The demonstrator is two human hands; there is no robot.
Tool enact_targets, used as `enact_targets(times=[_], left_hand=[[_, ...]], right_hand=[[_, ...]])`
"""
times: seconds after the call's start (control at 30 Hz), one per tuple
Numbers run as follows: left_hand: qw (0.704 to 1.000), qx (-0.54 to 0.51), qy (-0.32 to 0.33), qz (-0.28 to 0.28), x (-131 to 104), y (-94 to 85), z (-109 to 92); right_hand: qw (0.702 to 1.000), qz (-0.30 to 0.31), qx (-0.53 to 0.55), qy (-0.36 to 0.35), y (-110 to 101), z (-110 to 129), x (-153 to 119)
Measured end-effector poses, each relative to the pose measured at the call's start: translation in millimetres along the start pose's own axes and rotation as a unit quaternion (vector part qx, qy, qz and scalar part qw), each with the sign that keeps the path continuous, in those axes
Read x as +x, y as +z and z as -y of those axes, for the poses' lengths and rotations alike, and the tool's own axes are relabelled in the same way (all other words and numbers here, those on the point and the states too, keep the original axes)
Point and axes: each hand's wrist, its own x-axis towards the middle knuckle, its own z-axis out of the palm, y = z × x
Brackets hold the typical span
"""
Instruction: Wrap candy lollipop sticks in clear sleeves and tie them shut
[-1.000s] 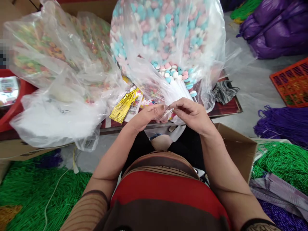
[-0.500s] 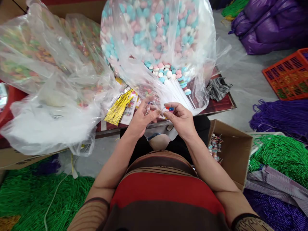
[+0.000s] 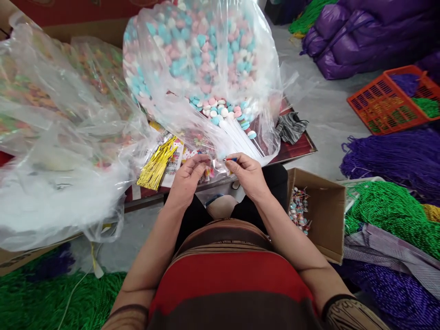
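Tbl (image 3: 298,147): 1 gold bndl (image 3: 157,164), R hand (image 3: 248,172) pinching 1 sm. pc (image 3: 231,159).

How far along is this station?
Apparently done: stick-mounted pieces in the cardboard box. In hand: right hand pinches what looks like a printed wrapper, left hand beside it. To go: loose candies, white sticks, gold ties. Total unclear.

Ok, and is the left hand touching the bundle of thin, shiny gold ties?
Apart. The head view shows part of a white printed packet between the left hand and the gold ties.
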Motion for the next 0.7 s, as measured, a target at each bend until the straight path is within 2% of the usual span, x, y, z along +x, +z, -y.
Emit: enact_targets(times=[0.07,0.13,0.23,0.33,0.53,0.6,0.7], left_hand=[[1.000,0.005,-0.009,0.025,0,1.3,0],[0.999,0.015,-0.013,0.037,0,1.9,3],[0.998,0.049,0.000,0.026,1,1.3,11],[0.995,0.097,0.025,0.011,2,1.0,18],[0.981,0.184,0.067,-0.006,-1,6.0,13],[0.981,0.183,0.071,-0.007,-1,7.5,12],[0.987,0.149,0.065,-0.020,-1,7.3,17]], right_hand=[[0.999,-0.018,0.031,0.006,-5,-2,2],[0.998,-0.054,0.015,-0.014,-9,-4,3],[0.995,-0.079,-0.038,-0.042,-11,-4,0],[0.994,-0.086,-0.062,-0.034,-10,-4,-2],[0.994,0.008,0.109,0.027,-10,-11,2],[0.995,-0.026,0.093,0.012,-7,-12,0],[0.996,-0.087,-0.008,-0.007,-1,-6,-5]])
